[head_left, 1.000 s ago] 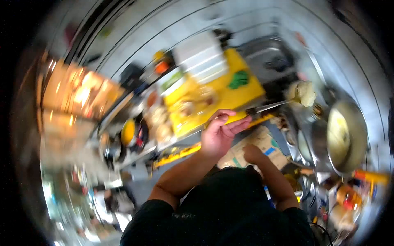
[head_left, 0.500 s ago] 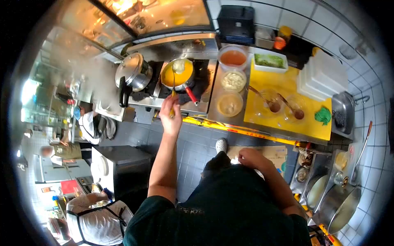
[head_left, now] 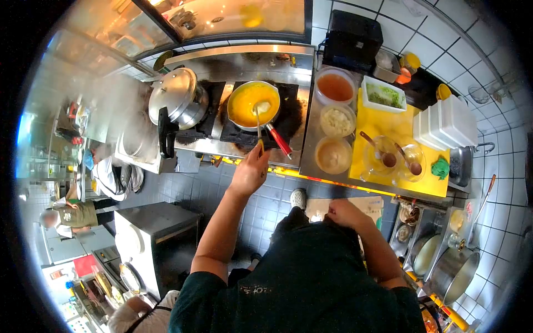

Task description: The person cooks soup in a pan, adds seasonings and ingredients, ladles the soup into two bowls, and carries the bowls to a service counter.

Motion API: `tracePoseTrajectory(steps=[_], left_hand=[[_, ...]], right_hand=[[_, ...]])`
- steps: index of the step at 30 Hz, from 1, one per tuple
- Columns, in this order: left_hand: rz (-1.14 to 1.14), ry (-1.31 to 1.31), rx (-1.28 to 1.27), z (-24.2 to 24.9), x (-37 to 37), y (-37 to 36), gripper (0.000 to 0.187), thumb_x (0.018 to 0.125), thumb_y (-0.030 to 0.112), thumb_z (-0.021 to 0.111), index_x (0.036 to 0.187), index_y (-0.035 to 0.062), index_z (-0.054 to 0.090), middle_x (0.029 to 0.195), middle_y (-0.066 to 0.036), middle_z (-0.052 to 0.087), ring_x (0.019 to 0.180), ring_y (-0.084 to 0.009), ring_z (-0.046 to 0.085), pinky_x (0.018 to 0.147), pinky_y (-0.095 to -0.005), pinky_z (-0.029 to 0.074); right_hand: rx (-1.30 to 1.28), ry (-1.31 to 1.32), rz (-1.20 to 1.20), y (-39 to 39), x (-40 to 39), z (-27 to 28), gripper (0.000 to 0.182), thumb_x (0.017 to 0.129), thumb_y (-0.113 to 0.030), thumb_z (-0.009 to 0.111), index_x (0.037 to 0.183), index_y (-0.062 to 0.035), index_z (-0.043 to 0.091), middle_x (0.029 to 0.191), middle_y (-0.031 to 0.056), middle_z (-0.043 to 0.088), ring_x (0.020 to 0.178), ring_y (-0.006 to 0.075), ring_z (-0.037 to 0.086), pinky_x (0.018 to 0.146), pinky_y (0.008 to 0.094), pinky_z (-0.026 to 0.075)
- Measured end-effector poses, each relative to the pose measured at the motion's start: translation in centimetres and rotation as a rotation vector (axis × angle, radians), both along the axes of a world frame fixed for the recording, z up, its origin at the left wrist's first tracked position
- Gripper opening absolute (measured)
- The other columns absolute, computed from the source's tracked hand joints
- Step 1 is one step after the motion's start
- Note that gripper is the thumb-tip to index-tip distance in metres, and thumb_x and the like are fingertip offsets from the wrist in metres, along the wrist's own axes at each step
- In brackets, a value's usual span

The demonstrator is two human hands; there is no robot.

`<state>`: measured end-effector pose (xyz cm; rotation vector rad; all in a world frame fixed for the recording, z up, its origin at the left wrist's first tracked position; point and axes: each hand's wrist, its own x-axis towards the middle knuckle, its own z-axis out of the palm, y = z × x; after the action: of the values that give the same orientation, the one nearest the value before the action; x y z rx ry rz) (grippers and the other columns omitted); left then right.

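Note:
My left hand [head_left: 251,171] is closed around the yellow handle of a ladle [head_left: 257,123]. Pale, lumpy food sits at the ladle's head, inside a saucepan [head_left: 235,123] of yellow liquid on the stove. The saucepan's red handle [head_left: 279,142] points toward me, just right of my left hand, and nothing grips it. Close to my waist, my right hand [head_left: 343,213] is held with its fingers curled in. Whatever those fingers hold, if anything, is hidden.
A pressure cooker [head_left: 176,95] stands on the left burner, with steam beyond it. Tubs of orange liquid [head_left: 335,87], pale pieces [head_left: 337,121] and beige paste [head_left: 333,155] line the counter. Two brown-handled spoons rest in clear bowls on a yellow board [head_left: 363,116]. Other people work at left.
The ladle head has moved from the far side of the saucepan toward its near right side, with my left hand still holding it. The whole view has shifted slightly; my right hand stays near my waist.

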<state>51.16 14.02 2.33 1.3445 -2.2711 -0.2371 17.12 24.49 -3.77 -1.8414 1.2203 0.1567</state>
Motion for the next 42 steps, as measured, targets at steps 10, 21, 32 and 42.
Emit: tracePoseTrajectory(steps=[10, 21, 32, 42], left_hand=[[0.262, 0.323, -0.063, 0.7, 0.4, -1.2, 0.019, 0.088, -0.001, 0.061, 0.106, -0.0023, 0.066, 0.106, -0.027, 0.066, 0.091, -0.0361, 0.07, 0.081, -0.0365, 0.056], [0.633, 0.775, 0.823, 4.6, 1.8, -4.2, 0.03, 0.093, 0.005, 0.055, 0.12, -0.007, 0.061, 0.101, -0.017, 0.07, 0.091, -0.0273, 0.071, 0.08, -0.0354, 0.059], [0.611, -0.536, 0.543, 3.8, 0.7, -10.1, 0.028, 0.097, 0.031, 0.049, 0.109, 0.014, 0.068, 0.109, -0.015, 0.069, 0.1, -0.0385, 0.066, 0.084, -0.0504, 0.053], [0.474, -0.435, 0.56, 1.4, 2.8, -10.5, 0.032, 0.095, 0.036, 0.056, 0.116, 0.0159, 0.072, 0.106, -0.017, 0.07, 0.097, -0.0371, 0.067, 0.085, -0.0453, 0.053]], right_hand=[[-0.014, -0.125, 0.054, -2.7, 0.2, 3.2, 0.019, 0.086, -0.018, 0.06, 0.089, -0.0008, 0.067, 0.093, 0.0219, 0.066, 0.09, 0.04, 0.064, 0.081, 0.048, 0.051], [-0.242, -0.402, -0.056, -8.7, -5.1, 7.6, 0.015, 0.086, -0.016, 0.065, 0.087, -0.0014, 0.062, 0.096, 0.0156, 0.067, 0.09, 0.0356, 0.065, 0.081, 0.0421, 0.052], [-0.549, -0.025, -0.603, -12.9, -16.8, 5.2, 0.02, 0.083, -0.019, 0.072, 0.093, -0.0034, 0.065, 0.09, 0.0167, 0.067, 0.088, 0.0343, 0.066, 0.078, 0.0445, 0.052], [-0.611, 0.438, -0.961, -8.2, -21.8, 0.6, 0.045, 0.084, -0.035, 0.073, 0.111, -0.0011, 0.061, 0.104, 0.0217, 0.065, 0.101, 0.0415, 0.061, 0.087, 0.0511, 0.049]])
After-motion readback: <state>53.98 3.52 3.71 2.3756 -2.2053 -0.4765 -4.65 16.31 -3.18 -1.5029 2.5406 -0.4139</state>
